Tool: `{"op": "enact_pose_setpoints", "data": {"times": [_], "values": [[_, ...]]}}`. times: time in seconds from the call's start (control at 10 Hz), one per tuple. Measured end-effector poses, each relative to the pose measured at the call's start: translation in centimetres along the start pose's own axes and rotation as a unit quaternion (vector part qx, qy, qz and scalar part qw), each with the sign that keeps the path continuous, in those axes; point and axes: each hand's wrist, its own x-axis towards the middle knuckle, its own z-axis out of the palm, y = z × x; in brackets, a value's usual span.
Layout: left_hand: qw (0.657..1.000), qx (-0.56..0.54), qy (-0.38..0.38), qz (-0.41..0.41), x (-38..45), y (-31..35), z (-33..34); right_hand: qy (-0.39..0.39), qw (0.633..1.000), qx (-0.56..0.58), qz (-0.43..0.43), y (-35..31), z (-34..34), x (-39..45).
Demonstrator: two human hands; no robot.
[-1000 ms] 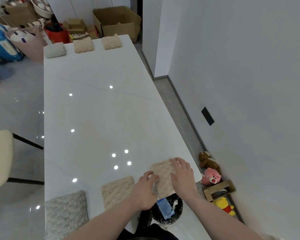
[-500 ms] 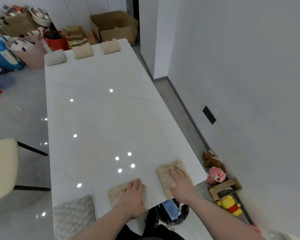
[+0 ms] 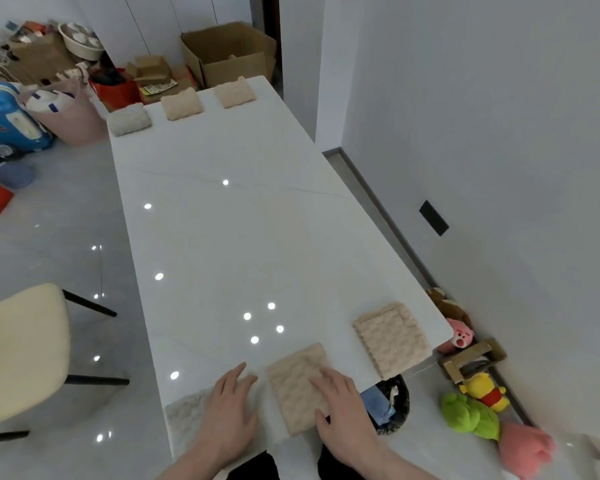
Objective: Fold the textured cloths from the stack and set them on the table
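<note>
A long white table (image 3: 243,230) carries folded textured cloths. At its near edge lie a beige cloth (image 3: 390,339) at the right corner, a second beige cloth (image 3: 293,382) in the middle and a grey-white cloth (image 3: 186,415) at the left. My right hand (image 3: 343,410) rests flat with spread fingers on the middle cloth's right side. My left hand (image 3: 231,408) lies flat on the table between the middle and left cloths, partly covering the grey-white one. At the far end sit three more folded cloths: grey-white (image 3: 129,119), beige (image 3: 182,103) and beige (image 3: 235,92).
A cream chair (image 3: 21,351) stands left of the table. A black bin (image 3: 390,401) and plush toys (image 3: 471,407) sit on the floor at the right by the wall. Cardboard boxes (image 3: 227,51), a pink tub (image 3: 68,114) and a blue suitcase (image 3: 4,119) crowd the far end.
My right hand left the right-corner cloth and moved onto the middle one. My left hand slid left off the middle cloth. The view shifted so the table sits further right.
</note>
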Motion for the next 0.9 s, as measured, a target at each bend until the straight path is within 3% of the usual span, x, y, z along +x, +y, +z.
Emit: {"op": "enact_pose_setpoints", "data": {"times": [0.1,0.2,0.4,0.6,0.8,0.9], "values": [[0.998,-0.014,0.037,0.043,-2.0,-4.6,-0.6,-0.009,0.998,-0.047,0.036,-2.6,2.4,-0.2],[0.998,0.001,0.013,0.053,-3.3,-7.5,-1.2,-0.026,0.994,-0.058,0.093,-4.5,4.5,-0.4],[0.979,0.104,-0.162,0.067,-4.4,-9.4,-2.9,-0.015,0.986,-0.037,0.164,-7.5,6.1,-1.3],[0.980,0.093,-0.143,0.107,-6.1,-8.8,-4.2,0.043,0.986,0.016,0.161,-11.4,6.3,-3.7],[0.991,-0.088,-0.072,0.069,-9.8,-8.6,-6.3,0.092,0.984,0.085,0.130,-12.9,7.9,-6.6],[0.987,-0.122,-0.050,0.090,-11.4,-8.7,-8.6,0.126,0.977,0.117,0.128,-13.9,8.7,-7.8]]}}
